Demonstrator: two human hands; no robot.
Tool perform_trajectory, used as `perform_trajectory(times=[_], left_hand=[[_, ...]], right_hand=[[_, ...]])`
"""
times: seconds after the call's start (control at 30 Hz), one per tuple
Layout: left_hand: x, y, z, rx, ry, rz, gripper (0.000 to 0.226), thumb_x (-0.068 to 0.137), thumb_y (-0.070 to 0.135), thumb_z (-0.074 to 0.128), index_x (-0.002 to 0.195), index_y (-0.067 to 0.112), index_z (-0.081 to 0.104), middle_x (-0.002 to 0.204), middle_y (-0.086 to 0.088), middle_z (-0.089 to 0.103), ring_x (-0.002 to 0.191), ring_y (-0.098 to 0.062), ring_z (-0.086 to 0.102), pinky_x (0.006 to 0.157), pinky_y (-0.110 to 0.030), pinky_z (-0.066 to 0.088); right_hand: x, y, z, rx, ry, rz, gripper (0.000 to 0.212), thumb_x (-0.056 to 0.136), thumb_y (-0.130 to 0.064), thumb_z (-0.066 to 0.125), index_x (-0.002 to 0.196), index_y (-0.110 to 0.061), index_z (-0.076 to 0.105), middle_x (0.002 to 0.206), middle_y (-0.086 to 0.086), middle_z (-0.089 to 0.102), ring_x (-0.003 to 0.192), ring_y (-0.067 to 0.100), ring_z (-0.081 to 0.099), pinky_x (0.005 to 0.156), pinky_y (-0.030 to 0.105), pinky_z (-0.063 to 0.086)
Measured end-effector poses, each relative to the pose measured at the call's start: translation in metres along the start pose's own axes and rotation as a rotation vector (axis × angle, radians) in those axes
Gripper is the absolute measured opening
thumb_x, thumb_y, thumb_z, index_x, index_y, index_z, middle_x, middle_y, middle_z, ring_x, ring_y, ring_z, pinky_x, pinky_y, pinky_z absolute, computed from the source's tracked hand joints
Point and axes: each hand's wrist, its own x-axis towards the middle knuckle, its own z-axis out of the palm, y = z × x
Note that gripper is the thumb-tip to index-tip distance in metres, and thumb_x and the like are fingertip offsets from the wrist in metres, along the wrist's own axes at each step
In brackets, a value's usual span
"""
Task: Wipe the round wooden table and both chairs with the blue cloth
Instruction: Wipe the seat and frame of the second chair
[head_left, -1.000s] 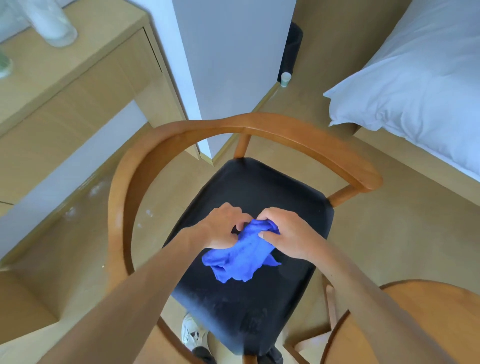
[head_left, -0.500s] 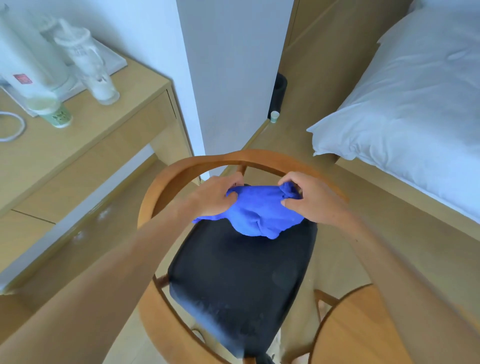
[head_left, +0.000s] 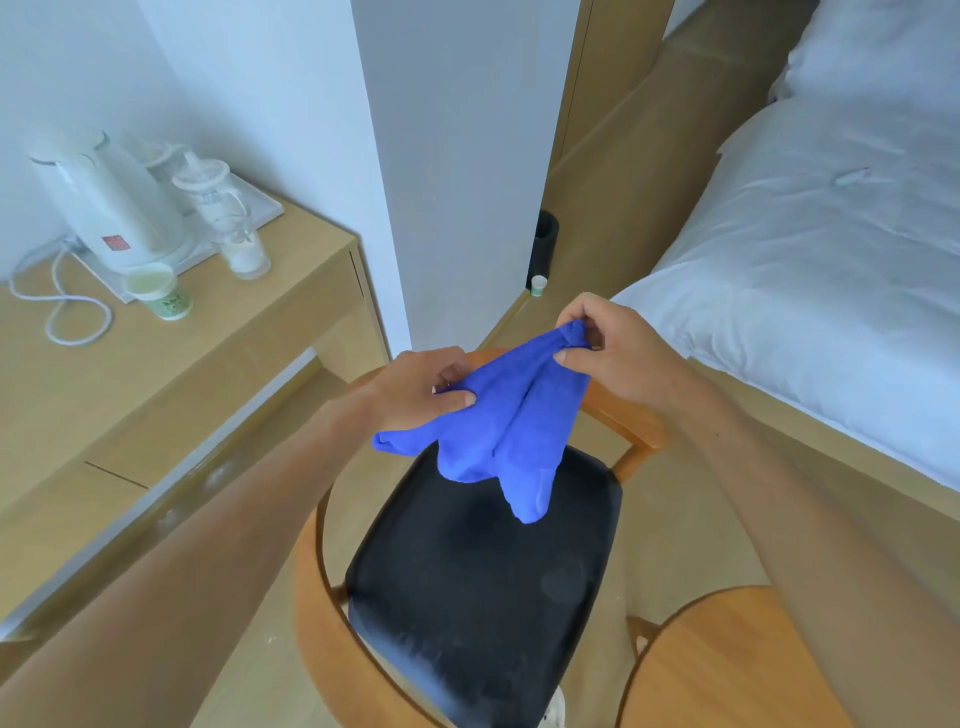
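Both hands pinch the blue cloth (head_left: 498, 431): left hand (head_left: 415, 389) at 9 o'clock, right hand (head_left: 608, 348) at 2 o'clock, holding it spread above the chair (head_left: 483, 587), probably to refold a clean face.

The chair (head_left: 483, 587) seat lies open from above, hemmed by desk (head_left: 171, 364) left, bed (head_left: 831, 291) right.

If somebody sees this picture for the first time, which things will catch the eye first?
First comes the blue cloth, pinched between the left hand and the right hand above the chair with its black seat. Next, the white bed at right and the white kettle on the desk at left.
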Motion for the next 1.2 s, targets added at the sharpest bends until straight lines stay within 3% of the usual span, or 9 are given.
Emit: perform_trajectory(times=[0.07, 0.13, 0.2, 0.47, 0.63, 0.73, 0.97, 1.1, 1.2], left_hand=[[-0.007, 0.000, 0.005, 0.096, -0.037, 0.004, 0.042, 0.077, 0.037, 0.057, 0.107, 0.064, 0.046, 0.084, 0.030, 0.061, 0.082, 0.004, 0.057, 0.067, -0.012, 0.041], [-0.011, -0.005, 0.013, 0.161, -0.048, -0.015, 0.030, 0.077, 0.030, 0.057, 0.100, 0.049, 0.054, 0.082, 0.022, 0.061, 0.083, -0.007, 0.058, 0.062, -0.007, 0.039], [-0.015, -0.011, 0.025, 0.114, -0.080, -0.084, 0.019, 0.085, 0.022, 0.055, 0.083, 0.042, 0.054, 0.084, 0.018, 0.061, 0.087, -0.008, 0.058, 0.065, -0.009, 0.039], [-0.015, 0.010, 0.073, -0.179, -0.050, -0.078, 0.034, 0.079, 0.037, 0.067, 0.110, 0.035, 0.052, 0.104, 0.020, 0.055, 0.100, -0.001, 0.052, 0.078, -0.015, 0.038], [0.001, 0.021, 0.080, -0.118, 0.004, -0.080, 0.019, 0.088, 0.015, 0.050, 0.105, 0.015, 0.057, 0.094, -0.001, 0.064, 0.083, -0.019, 0.059, 0.067, -0.023, 0.042], [0.002, 0.010, 0.062, -0.060, 0.092, -0.129, 0.015, 0.089, 0.006, 0.044, 0.100, 0.009, 0.053, 0.080, -0.001, 0.059, 0.074, -0.023, 0.055, 0.059, -0.020, 0.036], [-0.015, -0.010, -0.034, 0.000, 0.339, -0.183, 0.024, 0.086, -0.002, 0.044, 0.097, 0.009, 0.062, 0.095, -0.010, 0.065, 0.089, -0.029, 0.058, 0.079, -0.036, 0.046], [-0.022, 0.007, -0.081, 0.032, 0.389, -0.108, 0.024, 0.087, -0.002, 0.046, 0.097, 0.010, 0.064, 0.089, -0.002, 0.061, 0.081, -0.018, 0.052, 0.065, -0.015, 0.037], [-0.026, 0.015, -0.110, 0.097, 0.430, -0.085, 0.023, 0.088, 0.004, 0.048, 0.100, 0.014, 0.065, 0.091, 0.000, 0.062, 0.085, -0.018, 0.052, 0.070, -0.023, 0.033]], right_hand=[[-0.001, -0.009, 0.000, 0.025, -0.005, -0.014, 0.017, 0.085, -0.003, 0.062, 0.087, -0.019, 0.054, 0.082, -0.006, 0.059, 0.073, 0.006, 0.055, 0.067, 0.021, 0.046], [-0.002, -0.017, -0.003, 0.063, 0.023, -0.029, 0.018, 0.084, -0.002, 0.062, 0.087, -0.019, 0.054, 0.080, -0.008, 0.059, 0.071, 0.002, 0.056, 0.065, 0.016, 0.045], [-0.005, -0.026, -0.010, 0.101, 0.050, -0.048, 0.022, 0.084, -0.001, 0.063, 0.084, -0.021, 0.054, 0.079, -0.010, 0.058, 0.069, -0.001, 0.056, 0.064, 0.012, 0.044], [-0.018, -0.053, -0.042, 0.158, 0.115, -0.117, 0.022, 0.084, 0.003, 0.063, 0.086, -0.018, 0.055, 0.078, -0.010, 0.062, 0.070, -0.001, 0.059, 0.064, 0.012, 0.045], [-0.019, -0.054, -0.060, 0.138, 0.148, -0.129, 0.024, 0.083, 0.004, 0.064, 0.085, -0.019, 0.057, 0.075, -0.017, 0.065, 0.072, 0.000, 0.061, 0.065, 0.012, 0.047], [-0.021, -0.043, -0.072, 0.114, 0.178, -0.093, 0.025, 0.083, 0.001, 0.065, 0.085, -0.023, 0.058, 0.078, -0.019, 0.067, 0.077, 0.001, 0.063, 0.070, 0.014, 0.049], [-0.037, -0.006, -0.084, -0.110, 0.193, 0.080, 0.035, 0.080, 0.004, 0.062, 0.080, -0.030, 0.057, 0.083, -0.013, 0.060, 0.081, 0.014, 0.058, 0.068, 0.024, 0.043], [-0.043, 0.004, -0.085, -0.129, 0.279, 0.147, 0.030, 0.079, 0.008, 0.059, 0.084, -0.022, 0.060, 0.083, -0.010, 0.061, 0.079, 0.015, 0.058, 0.067, 0.019, 0.043], [-0.043, 0.003, -0.087, -0.031, 0.288, 0.176, 0.024, 0.083, 0.004, 0.060, 0.087, -0.020, 0.060, 0.088, 0.005, 0.065, 0.081, 0.022, 0.061, 0.072, 0.032, 0.051]])
